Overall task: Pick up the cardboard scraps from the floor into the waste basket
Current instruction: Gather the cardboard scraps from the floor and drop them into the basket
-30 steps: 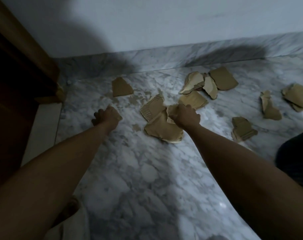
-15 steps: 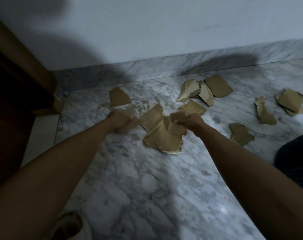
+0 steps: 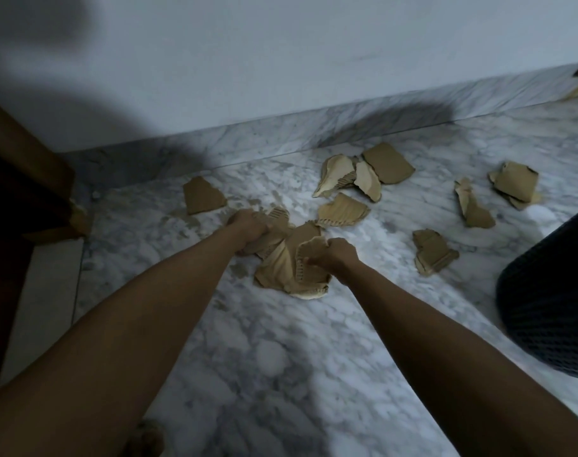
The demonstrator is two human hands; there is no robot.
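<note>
Head view: my right hand clenches a torn corrugated scrap, lifted over the big scrap, freeing it for the mesh waste basket at right. My left hand grips another ribbed scrap, gathering two together. Others litter the marble floor.

The scene is dim and bluish, with soft grain. Light pools brightest on the white-veined marble floor between the arms — broad soft shadows darken the pale painted wall at upper left. Straight lines bow at the edges; the dark mesh waste basket is blurred.
</note>
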